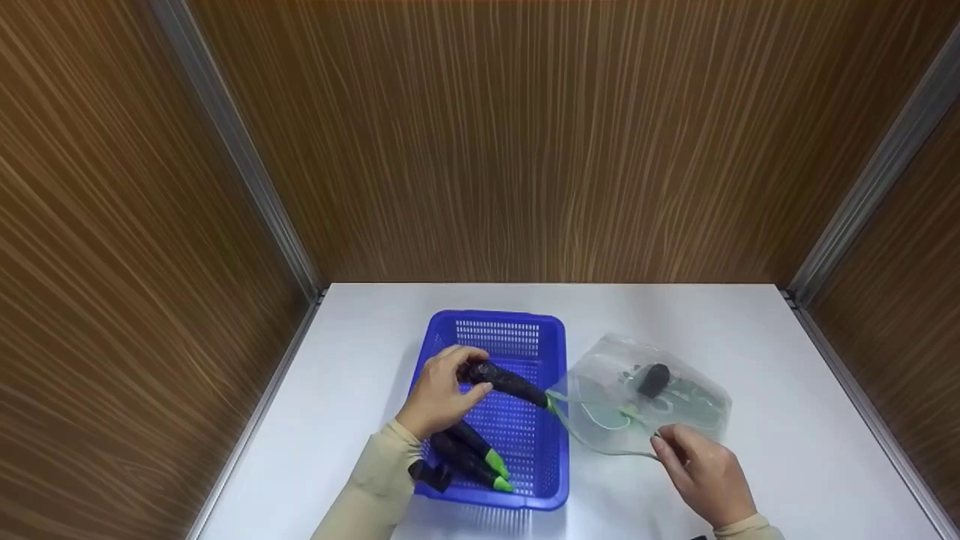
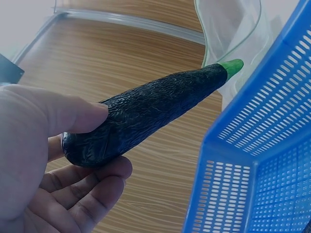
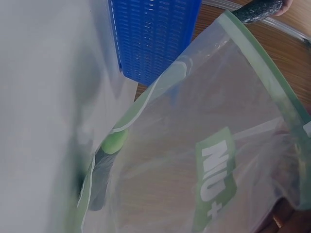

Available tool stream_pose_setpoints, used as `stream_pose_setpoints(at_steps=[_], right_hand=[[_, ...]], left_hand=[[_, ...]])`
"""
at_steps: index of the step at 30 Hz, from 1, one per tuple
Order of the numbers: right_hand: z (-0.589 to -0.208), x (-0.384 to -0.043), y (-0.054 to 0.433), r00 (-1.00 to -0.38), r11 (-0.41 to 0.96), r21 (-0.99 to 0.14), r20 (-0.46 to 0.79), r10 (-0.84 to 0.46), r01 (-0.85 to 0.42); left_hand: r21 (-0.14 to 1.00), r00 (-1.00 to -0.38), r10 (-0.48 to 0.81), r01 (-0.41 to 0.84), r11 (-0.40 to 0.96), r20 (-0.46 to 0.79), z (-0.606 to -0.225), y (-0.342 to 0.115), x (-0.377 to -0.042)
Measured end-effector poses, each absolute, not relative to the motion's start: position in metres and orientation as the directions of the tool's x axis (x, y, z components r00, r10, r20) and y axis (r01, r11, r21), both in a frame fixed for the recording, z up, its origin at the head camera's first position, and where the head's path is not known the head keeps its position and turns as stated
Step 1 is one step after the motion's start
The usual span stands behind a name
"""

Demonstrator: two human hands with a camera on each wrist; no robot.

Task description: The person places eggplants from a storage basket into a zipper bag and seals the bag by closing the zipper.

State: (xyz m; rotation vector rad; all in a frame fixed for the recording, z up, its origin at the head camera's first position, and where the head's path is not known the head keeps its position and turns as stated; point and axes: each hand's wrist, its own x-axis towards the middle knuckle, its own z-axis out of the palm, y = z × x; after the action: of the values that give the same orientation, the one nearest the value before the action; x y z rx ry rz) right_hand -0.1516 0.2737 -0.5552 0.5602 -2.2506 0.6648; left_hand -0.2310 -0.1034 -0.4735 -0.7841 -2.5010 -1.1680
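Observation:
My left hand (image 1: 441, 390) grips the thick end of a dark eggplant (image 2: 160, 107) over the blue basket. Its green stem end (image 2: 232, 68) points right, at the mouth of a clear plastic bag (image 3: 165, 160). With thumb and fingers, my right hand (image 1: 701, 469) pinches the bag's green-edged rim. Inside the bag lies another dark eggplant (image 1: 654, 380), its green end (image 3: 115, 141) near the bag's side in the right wrist view. Two more eggplants (image 1: 465, 457) with green ends rest in the basket (image 1: 553, 450), below my left wrist.
The basket stands on a white table (image 1: 367, 330), to the left of the bag. Wood-grain panels (image 1: 525, 150) close off the back and both sides, with metal strips (image 1: 247, 165) along the corners.

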Motion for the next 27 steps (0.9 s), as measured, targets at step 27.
stream_pose_setpoints(at_steps=[27], right_hand=[[-0.551, -0.154, 0.273, -0.677, 0.762, -0.335, 0.715, -0.177, -0.554]], left_hand=[[0.605, -0.774, 0.419, 0.633, 0.483, 0.476, -0.465, -0.097, -0.217]])
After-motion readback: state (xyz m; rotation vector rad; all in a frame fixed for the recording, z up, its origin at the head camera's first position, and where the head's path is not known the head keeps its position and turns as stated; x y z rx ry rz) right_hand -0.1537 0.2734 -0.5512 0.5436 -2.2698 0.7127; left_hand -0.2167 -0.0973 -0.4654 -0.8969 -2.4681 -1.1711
